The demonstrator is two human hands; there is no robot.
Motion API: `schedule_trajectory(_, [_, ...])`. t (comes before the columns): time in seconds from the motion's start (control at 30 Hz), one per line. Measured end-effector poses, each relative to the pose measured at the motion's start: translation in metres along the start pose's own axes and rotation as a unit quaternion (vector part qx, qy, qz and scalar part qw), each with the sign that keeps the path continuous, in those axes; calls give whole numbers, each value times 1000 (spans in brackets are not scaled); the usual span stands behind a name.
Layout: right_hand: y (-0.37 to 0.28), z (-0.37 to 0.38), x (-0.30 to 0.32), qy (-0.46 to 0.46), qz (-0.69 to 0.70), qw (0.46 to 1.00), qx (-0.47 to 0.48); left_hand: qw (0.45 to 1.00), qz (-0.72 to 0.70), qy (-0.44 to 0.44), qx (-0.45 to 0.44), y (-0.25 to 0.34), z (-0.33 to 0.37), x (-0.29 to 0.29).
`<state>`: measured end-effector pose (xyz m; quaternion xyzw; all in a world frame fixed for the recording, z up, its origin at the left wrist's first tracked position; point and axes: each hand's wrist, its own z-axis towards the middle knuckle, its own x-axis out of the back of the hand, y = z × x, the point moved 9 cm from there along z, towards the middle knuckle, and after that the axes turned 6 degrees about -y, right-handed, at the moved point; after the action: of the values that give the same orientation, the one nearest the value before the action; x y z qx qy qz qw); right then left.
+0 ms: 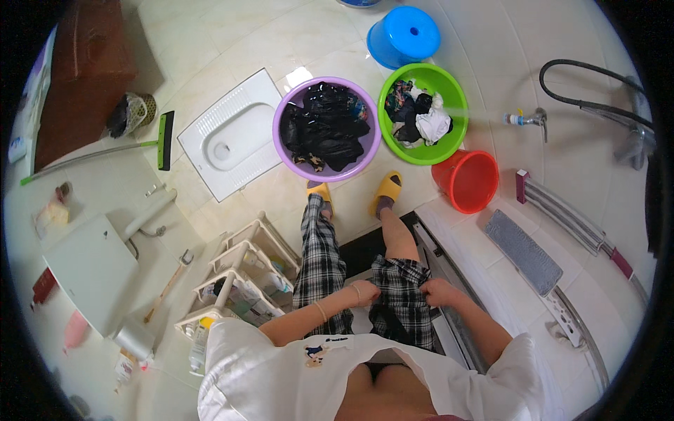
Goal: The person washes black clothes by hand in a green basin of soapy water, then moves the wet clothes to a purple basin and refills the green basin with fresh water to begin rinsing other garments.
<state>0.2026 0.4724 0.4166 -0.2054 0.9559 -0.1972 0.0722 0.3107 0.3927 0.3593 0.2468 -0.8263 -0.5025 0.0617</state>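
Left hand (363, 291): was closed on the cloth of the plaid trousers, lower centre of the frame; a thin band circled the wrist.
Right hand (438, 291): was closed on the same trousers at their outer edge, just right of the left hand; the two hands stood apart, with cloth between them.
Plaid trousers (400, 286): black, white and grey check, worn, lower centre; the right leg was gathered up near the knee, baring the shin, while the left leg hung long.
Slippers (387, 194): one pair, yellow, on the feet, centre of the frame.
Purple tub (337, 177): round, upper centre, filled with dark, wet-looking garments (326, 130).
Green basin (444, 146): just right of the purple tub, holding white, black and patterned clothes (433, 125).
Blue bucket (400, 42): upside down, above the green basin.
Red bucket (470, 182): upright, below the green basin.
Squat toilet (235, 133): white, set in the floor, left of the purple tub.
Floor brush (166, 140): green and black head, long handle, upper left.
Flat mop (523, 252): grey pad, right of the frame.
Tap (537, 121): metal, on the wall, upper right.
Storage rack (225, 293): cream, loaded with bottles, lower left.
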Motion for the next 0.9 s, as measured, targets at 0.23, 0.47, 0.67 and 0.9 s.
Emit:
schedule_trajectory(0.23, [-82, -13, -6, 74, -161, 953, 244, 757, 10, 547, 357, -116, -131, 119])
schedule_trajectory(0.47, [-52, -1, 6, -13, -113, 971, 211, 793, -18, 514, 328, -132, -94, 101])
schedule_trajectory(0.67, [-23, -15, -8, -99, -200, 945, 238, 815, -35, 479, 324, -63, -94, 75])
schedule_trajectory(0.9, [2, -26, -28, -114, -262, 918, 277, 966, -54, 192, 167, 82, -23, -58])
